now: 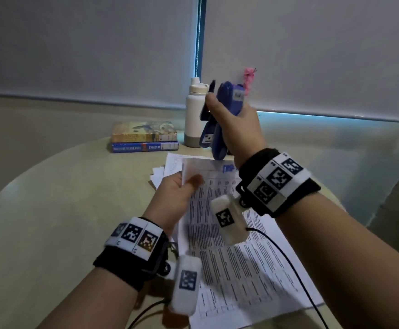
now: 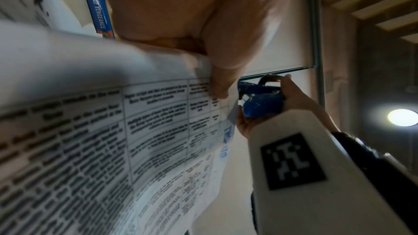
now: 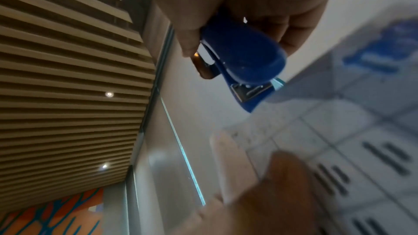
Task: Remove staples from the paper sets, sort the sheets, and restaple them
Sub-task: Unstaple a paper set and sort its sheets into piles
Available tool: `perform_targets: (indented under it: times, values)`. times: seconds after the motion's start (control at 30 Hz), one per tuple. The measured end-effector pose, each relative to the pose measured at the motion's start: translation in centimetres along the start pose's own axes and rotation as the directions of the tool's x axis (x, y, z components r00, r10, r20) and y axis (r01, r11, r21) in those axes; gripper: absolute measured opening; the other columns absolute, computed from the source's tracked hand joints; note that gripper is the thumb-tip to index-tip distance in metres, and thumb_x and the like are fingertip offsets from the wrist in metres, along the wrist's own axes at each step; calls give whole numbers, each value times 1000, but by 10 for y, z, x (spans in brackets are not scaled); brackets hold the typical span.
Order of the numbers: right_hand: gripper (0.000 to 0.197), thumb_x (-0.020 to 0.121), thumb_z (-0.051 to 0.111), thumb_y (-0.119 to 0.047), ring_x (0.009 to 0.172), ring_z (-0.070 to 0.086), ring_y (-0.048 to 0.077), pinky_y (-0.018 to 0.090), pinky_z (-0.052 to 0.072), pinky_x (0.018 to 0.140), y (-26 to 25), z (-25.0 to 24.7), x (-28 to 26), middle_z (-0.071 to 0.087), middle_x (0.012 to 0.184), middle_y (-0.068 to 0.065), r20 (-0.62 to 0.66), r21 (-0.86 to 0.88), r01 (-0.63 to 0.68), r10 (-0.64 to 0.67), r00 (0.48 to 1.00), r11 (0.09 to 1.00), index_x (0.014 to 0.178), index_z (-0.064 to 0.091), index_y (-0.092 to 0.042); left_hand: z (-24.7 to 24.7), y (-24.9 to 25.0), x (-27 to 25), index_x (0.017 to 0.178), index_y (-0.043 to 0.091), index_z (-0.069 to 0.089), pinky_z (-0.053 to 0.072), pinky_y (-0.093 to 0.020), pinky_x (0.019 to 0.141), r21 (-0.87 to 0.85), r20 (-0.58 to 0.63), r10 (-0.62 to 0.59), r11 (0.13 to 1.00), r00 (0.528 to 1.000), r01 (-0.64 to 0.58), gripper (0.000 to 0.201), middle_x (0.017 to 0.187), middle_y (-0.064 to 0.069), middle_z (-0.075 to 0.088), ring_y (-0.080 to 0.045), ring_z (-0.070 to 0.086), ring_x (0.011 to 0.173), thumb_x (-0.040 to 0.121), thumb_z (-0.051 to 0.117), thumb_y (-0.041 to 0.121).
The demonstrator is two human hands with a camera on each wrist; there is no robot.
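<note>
Left hand [image 1: 177,193] pinched the sheets' [image 1: 229,233] top corner; right hand [image 1: 236,124] gripped the stapler [image 1: 217,129] above them. Risk: loosely pinched sheets could shift, stapling misaligned.

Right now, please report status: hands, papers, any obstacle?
Right hand grips blue stapler, raised. Left hand pinches printed sheets at top corner. Nothing between stapler and sheets.

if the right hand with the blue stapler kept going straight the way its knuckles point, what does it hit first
Probably the white bottle, just beyond the right hand and its stapler in the head view. Depth is unclear, so the hand might pass beside it toward the window blind.
</note>
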State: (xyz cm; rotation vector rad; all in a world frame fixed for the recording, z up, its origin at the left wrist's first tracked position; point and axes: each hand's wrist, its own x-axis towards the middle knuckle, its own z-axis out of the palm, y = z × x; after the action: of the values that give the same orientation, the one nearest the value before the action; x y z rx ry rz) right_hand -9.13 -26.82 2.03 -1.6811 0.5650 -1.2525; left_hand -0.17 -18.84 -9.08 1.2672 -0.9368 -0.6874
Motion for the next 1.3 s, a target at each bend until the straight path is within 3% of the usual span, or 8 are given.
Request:
perform_targets:
  times: [0.27,0.43,0.6,0.73,0.97,1.13,1.23,1.3]
  values:
    - [32,85,64,-42,69,61,16,37,54,75,20,19,-8,64,75,3,50,-46,-14,16,999,999,89,64,-10,1,2,-1,113,12,68,52,-36,88,14,35,1,1000,999,-1,24,105,-5,75,-18,69,99,96,57,24]
    - [25,84,65,-38,62,57,12,31,51,66,25,26,-15,58,66,-4,14,-64,62,-62,998,996,71,56,-20,-1,4,-3,102,9,71,48,-58,95,-14,51,-34,999,998,35,25,100,-19,73,-41,67,100,93,61,30]
    - [20,80,66,-38,64,54,12,38,52,69,29,36,-16,56,66,-6,-44,-9,138,-138,989,990,73,57,-21,-3,8,-4,81,7,66,48,-33,68,-16,64,-47,999,997,48,19,79,-14,71,-25,66,74,93,60,20]
    - [22,74,65,-43,63,53,14,38,52,66,27,43,-17,54,65,-4,-93,16,181,-179,979,983,69,54,-24,-5,8,-3,78,6,65,47,-26,60,-5,56,-40,999,998,41,18,82,-17,72,-22,65,71,93,59,15]
    - [31,65,61,-53,55,47,12,31,44,57,28,45,-19,48,57,-7,-126,86,233,-221,967,969,64,51,-24,-3,8,-5,71,9,66,44,-31,67,19,33,-12,1000,999,11,24,70,-8,70,-19,61,70,93,58,12]
    - [31,67,63,-53,60,51,19,49,51,63,28,40,-17,51,60,-1,-163,78,195,-181,970,978,61,52,-25,-2,6,-5,79,16,68,51,-18,66,173,126,-19,985,992,-3,12,67,9,72,0,66,65,89,65,10]
    - [27,72,66,-47,60,55,23,50,53,63,20,31,-16,57,66,8,-105,119,112,-100,989,986,66,54,-23,-3,5,-5,99,5,72,55,-44,88,139,106,-41,990,994,26,14,93,-11,76,-24,71,92,88,67,11]
    - [26,77,68,-42,56,57,21,35,53,55,14,17,-10,60,67,9,-131,220,54,-25,991,974,76,57,-18,-3,4,-5,106,7,71,51,-52,95,106,94,-69,993,993,59,20,103,-13,74,-31,69,99,88,66,14]
